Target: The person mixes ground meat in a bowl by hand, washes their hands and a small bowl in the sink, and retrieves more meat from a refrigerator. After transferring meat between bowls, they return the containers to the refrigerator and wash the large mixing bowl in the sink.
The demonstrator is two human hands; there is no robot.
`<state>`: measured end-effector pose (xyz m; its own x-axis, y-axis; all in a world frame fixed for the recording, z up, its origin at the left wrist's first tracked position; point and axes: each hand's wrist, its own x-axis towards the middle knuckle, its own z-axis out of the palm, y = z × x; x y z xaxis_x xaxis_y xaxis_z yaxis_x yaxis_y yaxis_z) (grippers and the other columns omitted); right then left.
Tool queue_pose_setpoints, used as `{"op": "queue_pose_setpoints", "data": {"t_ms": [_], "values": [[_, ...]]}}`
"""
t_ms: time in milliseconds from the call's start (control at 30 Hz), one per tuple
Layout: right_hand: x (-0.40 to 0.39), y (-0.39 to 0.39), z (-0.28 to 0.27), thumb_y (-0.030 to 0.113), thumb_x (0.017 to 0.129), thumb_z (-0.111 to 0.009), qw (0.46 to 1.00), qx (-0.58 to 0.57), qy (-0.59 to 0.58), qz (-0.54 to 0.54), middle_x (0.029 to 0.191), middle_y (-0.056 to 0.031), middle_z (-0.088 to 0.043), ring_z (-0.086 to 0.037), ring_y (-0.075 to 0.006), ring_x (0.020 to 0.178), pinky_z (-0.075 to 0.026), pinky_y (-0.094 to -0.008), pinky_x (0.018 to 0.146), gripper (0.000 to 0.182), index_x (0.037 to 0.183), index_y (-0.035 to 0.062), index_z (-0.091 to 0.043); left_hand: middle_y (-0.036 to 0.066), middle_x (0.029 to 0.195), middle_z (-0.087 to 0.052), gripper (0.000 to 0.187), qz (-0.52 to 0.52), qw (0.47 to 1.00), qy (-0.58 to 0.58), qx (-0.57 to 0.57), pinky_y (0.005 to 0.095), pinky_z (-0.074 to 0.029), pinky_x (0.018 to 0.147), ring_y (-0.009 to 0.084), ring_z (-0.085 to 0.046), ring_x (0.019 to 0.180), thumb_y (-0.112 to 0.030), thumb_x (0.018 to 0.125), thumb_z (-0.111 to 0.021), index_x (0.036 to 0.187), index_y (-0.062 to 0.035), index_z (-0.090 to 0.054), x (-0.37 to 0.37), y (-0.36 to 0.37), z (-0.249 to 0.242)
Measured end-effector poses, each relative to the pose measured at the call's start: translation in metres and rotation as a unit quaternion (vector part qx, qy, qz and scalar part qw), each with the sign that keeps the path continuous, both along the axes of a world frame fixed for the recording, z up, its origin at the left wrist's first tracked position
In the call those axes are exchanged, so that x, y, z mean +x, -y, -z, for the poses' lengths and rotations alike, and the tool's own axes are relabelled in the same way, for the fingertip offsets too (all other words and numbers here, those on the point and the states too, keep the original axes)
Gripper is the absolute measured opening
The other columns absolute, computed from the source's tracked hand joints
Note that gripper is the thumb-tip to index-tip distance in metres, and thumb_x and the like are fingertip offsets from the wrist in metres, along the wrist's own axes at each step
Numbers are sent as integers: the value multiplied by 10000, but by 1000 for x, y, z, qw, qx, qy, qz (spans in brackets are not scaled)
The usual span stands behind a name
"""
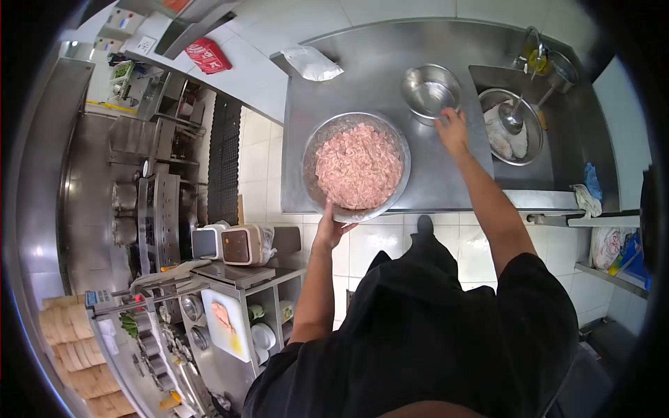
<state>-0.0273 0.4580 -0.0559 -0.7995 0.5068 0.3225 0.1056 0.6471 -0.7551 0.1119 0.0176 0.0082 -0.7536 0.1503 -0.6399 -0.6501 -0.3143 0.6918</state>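
Left hand (334, 227) clamped a large round silver-metal bowl (311, 157), right hand (453, 131) a smaller bowl (426, 89); slackening risked spilling pink meat (359, 166) over the worktop's (435, 177) front edge.

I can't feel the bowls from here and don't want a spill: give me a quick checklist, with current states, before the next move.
1. Left hand in contact with the large bowl: ok, it is at the near rim.
2. Right hand in contact with the small bowl: ok, it is at the near rim.
3. Pink meat contained: ok, it lies inside the large bowl.
4. Large bowl clear of the front edge of the counter: not ok, its rim reaches past that edge in this view.
5. Bowls apart: ok, bare counter shows between them.
6. Firmness of either grip: cannot tell.
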Motion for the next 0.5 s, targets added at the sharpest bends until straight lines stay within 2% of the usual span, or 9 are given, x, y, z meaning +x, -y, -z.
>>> {"op": "queue_pose_setpoints", "data": {"t_ms": [67,100,200,233,333,433,500], "values": [[-23,13,-9,271,782,-801,998,48,22,-22,1130,-186,-566,-575,-349,1143,-500,-415,921,331,1048,158,-639,176,1392,-515,687,16,999,-18,48,447,-519,975,305,-548,1245,-453,976,-581,1446,4,-376,-9,7,29],[-33,19,-17,283,782,-800,996,68,44,-36,1151,-188,-567,-561,-359,1161,-495,-424,930,337,1052,162,-638,157,1339,-565,556,-24,995,15,97,430,-501,1001,278,-575,1210,-269,969,-613,1413,3,-418,-7,9,30],[-55,33,-45,311,791,-789,985,62,124,-102,1279,-189,-538,-526,-389,1211,-471,-450,977,331,1056,172,-648,156,1343,-558,543,-65,995,8,69,432,-471,1040,292,-573,1208,-172,950,-619,1412,21,-408,-6,5,34],[-58,37,-53,319,797,-784,979,51,150,-127,1333,-188,-523,-516,-399,1227,-461,-459,995,324,1055,175,-653,156,1339,-558,541,-75,994,6,82,431,-467,1046,292,-573,1206,-144,941,-620,1410,21,-408,-3,3,33],[-55,53,-61,314,795,-785,965,97,177,-168,1255,-184,-557,-532,-400,1193,-464,-459,989,302,1030,169,-664,155,1330,-558,541,-78,991,0,106,427,-460,1057,293,-573,1203,-86,922,-620,1408,19,-409,-11,3,29],[-58,42,-32,291,799,-782,970,93,58,-217,1140,-156,-588,-560,-371,1120,-472,-448,959,272,1016,167,-674,159,1324,-555,542,-57,995,14,78,435,-476,1039,294,-569,1205,-84,922,-616,1412,14,-406,-8,8,31],[-68,23,-34,265,809,-774,952,111,109,-265,1114,-147,-598,-570,-344,1097,-475,-435,941,254,1018,158,-677,150,1310,-564,520,-23,997,39,65,421,-521,982,281,-582,1189,-89,927,-623,1396,7,-421,-15,7,16]]}}
